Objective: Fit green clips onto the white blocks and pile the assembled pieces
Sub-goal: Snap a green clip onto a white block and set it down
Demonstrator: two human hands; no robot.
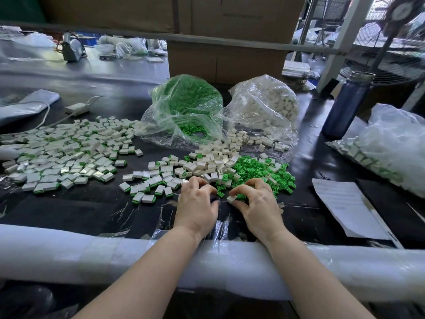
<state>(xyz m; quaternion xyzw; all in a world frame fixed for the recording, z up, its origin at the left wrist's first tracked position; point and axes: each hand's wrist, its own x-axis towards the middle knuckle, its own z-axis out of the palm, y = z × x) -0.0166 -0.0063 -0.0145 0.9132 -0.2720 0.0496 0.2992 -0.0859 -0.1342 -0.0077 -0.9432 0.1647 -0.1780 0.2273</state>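
Note:
On the black table, loose green clips (257, 173) lie in a heap beside loose white blocks (207, 162). My right hand (257, 203) pinches a white block (231, 198) between thumb and forefinger at the heap's near edge. My left hand (197, 203) is curled, its fingertips down at a green clip (220, 193); whether it grips the clip I cannot tell. A wide pile of assembled white-and-green pieces (64, 153) spreads over the left, and a smaller scatter (149, 185) lies just left of my left hand.
Two open clear bags stand behind: one of green clips (186, 107), one of white blocks (266, 107). A blue bottle (345, 107), a bag of finished pieces (386, 153) and a paper sheet (345, 203) are at right. White foam padding (92, 254) covers the near edge.

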